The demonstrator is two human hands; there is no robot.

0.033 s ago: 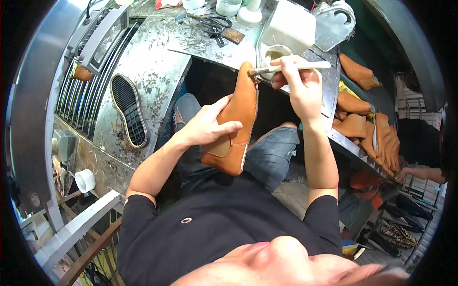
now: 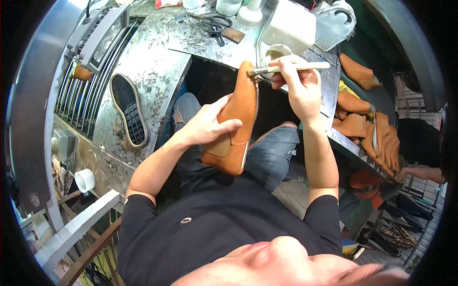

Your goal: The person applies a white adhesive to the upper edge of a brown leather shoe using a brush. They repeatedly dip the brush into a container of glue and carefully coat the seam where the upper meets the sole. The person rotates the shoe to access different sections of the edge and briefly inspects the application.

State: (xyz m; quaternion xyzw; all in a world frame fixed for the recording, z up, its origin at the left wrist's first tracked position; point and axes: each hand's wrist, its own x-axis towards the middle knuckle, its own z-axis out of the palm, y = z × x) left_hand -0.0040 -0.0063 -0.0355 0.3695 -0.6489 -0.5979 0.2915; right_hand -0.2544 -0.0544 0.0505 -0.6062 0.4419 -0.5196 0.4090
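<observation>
A tan leather boot upper (image 2: 244,107) is held over my lap, toe pointing away from me and heel near my shirt. My left hand (image 2: 210,123) grips it around the middle, thumb across the near side. Between the fingers and thumb of my right hand (image 2: 301,90) is a brush (image 2: 310,66) with a pale handle. Its bristles touch the right edge of the toe. Just beyond my right fingers stands a pale round pot (image 2: 278,49), partly hidden by that hand. A dark ridged shoe sole (image 2: 128,107) with a light rim lies on the bench to the left.
Scissors (image 2: 215,23) and a white block-shaped container (image 2: 289,26) are on the stained metal bench (image 2: 160,40). A lamp (image 2: 101,40) stands over a metal grille at far left. Several tan boot uppers (image 2: 377,143) are piled at right, where another person's hand (image 2: 405,172) reaches in.
The brush and my right hand have shifted very slightly left at the toe edge. My left hand and the boot upper look almost the same.
</observation>
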